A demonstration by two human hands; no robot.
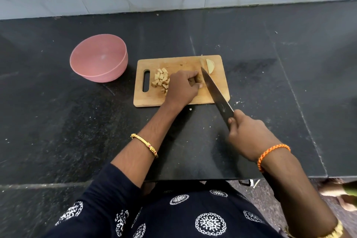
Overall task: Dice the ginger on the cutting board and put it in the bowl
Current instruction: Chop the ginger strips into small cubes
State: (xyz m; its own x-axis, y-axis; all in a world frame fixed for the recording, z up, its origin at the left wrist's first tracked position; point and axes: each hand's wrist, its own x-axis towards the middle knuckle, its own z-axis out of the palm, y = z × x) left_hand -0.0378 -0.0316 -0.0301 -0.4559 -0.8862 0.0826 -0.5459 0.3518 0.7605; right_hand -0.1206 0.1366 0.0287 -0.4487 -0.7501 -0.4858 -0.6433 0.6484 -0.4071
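Two hands work over a wooden cutting board (pixel 181 100). The left hand (pixel 182 85) curls round a ginger piece (pixel 195 81), steadying it for the dark knife (pixel 214 91) gripped by the right hand (pixel 249 133). Pale cubed ginger dice (pixel 161 80) lie left of that hand; beyond, an empty pink plastic bowl (pixel 99 58).

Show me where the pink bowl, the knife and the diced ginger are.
pink bowl (pixel 85 72): head view, outer front wall.
knife (pixel 212 87): head view, middle of the blade.
diced ginger (pixel 160 78): head view, centre of the pile on the board.
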